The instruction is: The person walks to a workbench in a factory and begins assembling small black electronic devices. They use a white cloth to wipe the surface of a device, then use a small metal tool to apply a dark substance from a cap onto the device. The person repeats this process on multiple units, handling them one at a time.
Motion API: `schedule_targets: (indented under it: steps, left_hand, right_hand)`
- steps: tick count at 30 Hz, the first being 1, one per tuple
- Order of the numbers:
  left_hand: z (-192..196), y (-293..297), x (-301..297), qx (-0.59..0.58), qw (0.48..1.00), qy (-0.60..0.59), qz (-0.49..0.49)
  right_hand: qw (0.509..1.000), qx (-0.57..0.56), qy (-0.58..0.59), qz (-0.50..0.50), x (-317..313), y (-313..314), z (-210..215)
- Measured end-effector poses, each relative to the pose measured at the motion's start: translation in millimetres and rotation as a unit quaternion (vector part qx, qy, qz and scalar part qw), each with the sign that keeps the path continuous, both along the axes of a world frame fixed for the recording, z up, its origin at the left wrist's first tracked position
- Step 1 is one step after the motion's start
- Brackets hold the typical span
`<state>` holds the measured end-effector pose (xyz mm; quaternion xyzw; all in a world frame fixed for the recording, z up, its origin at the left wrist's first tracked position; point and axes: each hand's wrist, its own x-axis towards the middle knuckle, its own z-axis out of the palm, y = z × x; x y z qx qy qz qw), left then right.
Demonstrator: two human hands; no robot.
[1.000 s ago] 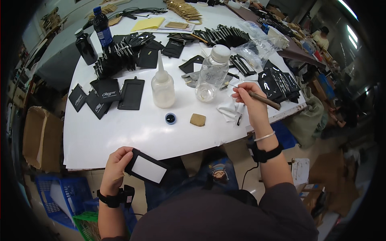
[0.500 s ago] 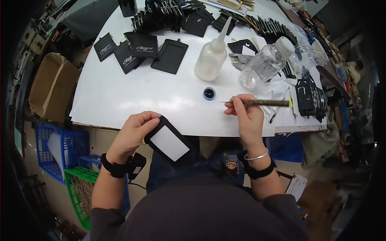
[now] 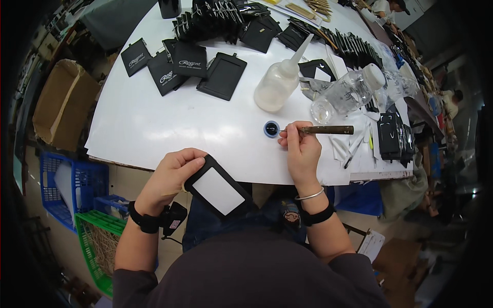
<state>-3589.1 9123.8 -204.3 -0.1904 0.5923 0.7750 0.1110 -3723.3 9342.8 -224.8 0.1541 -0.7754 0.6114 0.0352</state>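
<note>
My left hand (image 3: 178,172) pinches the top corner of a black card holder (image 3: 238,209) with a white window, held tilted over my lap at the table's front edge. Between the fingers of my right hand (image 3: 303,151) is an awl (image 3: 328,130) with a brown handle and thin tip. Its tip reaches the small blue-rimmed cap (image 3: 271,129) of dark liquid on the table; whether it touches the liquid I cannot tell. Beyond the cap stands a cloudy squeeze bottle (image 3: 276,87) with a long nozzle.
Finished-looking black holders (image 3: 222,76) lie flat at the back left of the white table (image 3: 154,123). A clear jar (image 3: 344,95) lies tilted at the right, near stacked black pieces (image 3: 394,136). Blue and green crates (image 3: 92,246) and a cardboard box (image 3: 64,105) stand at left.
My right hand has moved left and slightly nearer to me, bringing the awl's tip to the cap. The left hand still holds the card holder, almost unmoved. The whole view has shifted slightly.
</note>
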Motion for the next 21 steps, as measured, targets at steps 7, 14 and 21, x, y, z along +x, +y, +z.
schedule_targets:
  steps: [7,14,21]
  left_hand:
    - [2.7,0.5,0.1,0.001,1.0,0.006,0.001]
    - [3.2,1.0,-0.1,-0.008,1.0,0.008,0.0]
    - [4.2,1.8,0.2,-0.009,1.0,0.004,0.005]
  right_hand:
    - [1.0,0.002,0.002,-0.013,0.1,-1.6,2.4]
    - [0.999,0.045,0.025,0.015,-1.9,-1.2,0.8]
    - [0.996,-0.076,-0.045,-0.013,-0.3,-0.5,2.6]
